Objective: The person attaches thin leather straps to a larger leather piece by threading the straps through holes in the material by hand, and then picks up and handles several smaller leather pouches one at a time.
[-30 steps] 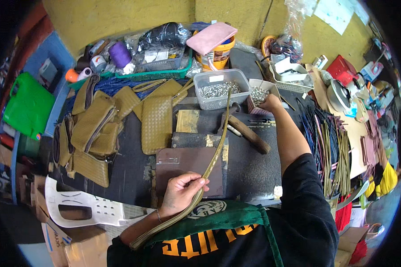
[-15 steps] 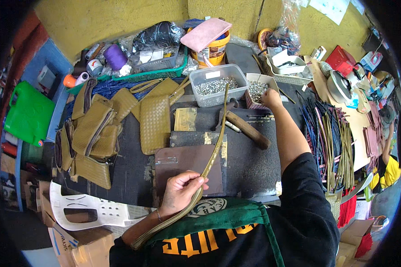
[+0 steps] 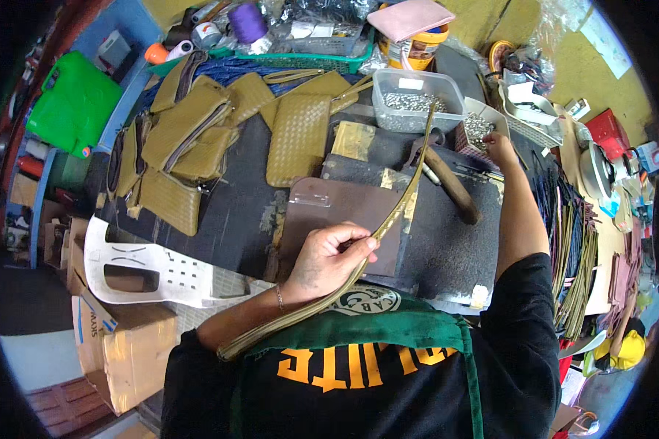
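My left hand [image 3: 335,257] pinches a bundle of thin olive-gold woven-leather straps [image 3: 271,327] between thumb and fingers. One end of the bundle lies along my forearm, and a single narrow tip rises toward the far containers. At the small white box [image 3: 460,139] of metal fittings, my right hand [image 3: 500,149] is closed over the near right side, its fingertips hidden. Left of that box stands a clear plastic tub [image 3: 385,121] holding many small metal pieces. A hammer [image 3: 454,189] with a wooden handle lies between my hands, near a brown flat board [image 3: 311,219].
Olive woven pouches [image 3: 298,143] are spread at the left of the dark worktable. A pink pouch [image 3: 410,20] sits on a yellow bucket at the back. Bundled straps [image 3: 575,293] hang at the right. A white plastic chair [image 3: 190,282] stands at the near left.
The whole view has shifted, so the table's contents appear farther right and higher. My left hand keeps its hold on the straps, and my right hand stays at the small box.
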`<state>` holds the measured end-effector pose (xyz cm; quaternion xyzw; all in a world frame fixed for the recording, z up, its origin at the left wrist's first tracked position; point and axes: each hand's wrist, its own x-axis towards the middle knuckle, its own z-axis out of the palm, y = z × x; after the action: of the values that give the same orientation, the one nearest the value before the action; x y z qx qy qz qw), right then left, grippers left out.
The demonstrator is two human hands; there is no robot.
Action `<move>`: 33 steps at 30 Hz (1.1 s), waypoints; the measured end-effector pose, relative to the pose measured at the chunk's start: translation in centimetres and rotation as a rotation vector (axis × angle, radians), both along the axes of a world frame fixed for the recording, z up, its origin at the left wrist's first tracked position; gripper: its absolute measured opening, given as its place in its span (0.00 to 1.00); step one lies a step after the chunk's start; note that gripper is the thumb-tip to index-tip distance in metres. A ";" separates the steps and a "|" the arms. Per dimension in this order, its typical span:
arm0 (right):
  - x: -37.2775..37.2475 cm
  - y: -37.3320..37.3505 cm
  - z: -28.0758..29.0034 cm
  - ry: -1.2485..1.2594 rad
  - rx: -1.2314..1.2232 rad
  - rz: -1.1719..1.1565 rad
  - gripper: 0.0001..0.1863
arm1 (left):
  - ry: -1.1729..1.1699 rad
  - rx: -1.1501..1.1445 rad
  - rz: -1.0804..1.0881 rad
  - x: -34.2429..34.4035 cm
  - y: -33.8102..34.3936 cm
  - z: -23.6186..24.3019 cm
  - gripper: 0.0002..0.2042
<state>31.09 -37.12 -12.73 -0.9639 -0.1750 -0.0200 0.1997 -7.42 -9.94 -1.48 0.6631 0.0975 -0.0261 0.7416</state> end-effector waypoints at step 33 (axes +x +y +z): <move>-26.3 4.7 4.4 0.135 0.443 0.310 0.11 | -0.055 0.066 0.025 0.0 -1.0 0.3 0.05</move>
<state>4.79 -32.37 -8.29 -0.8576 -0.2980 0.0372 0.4176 -7.40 -10.90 -1.19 0.6865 0.0862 0.0045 0.7220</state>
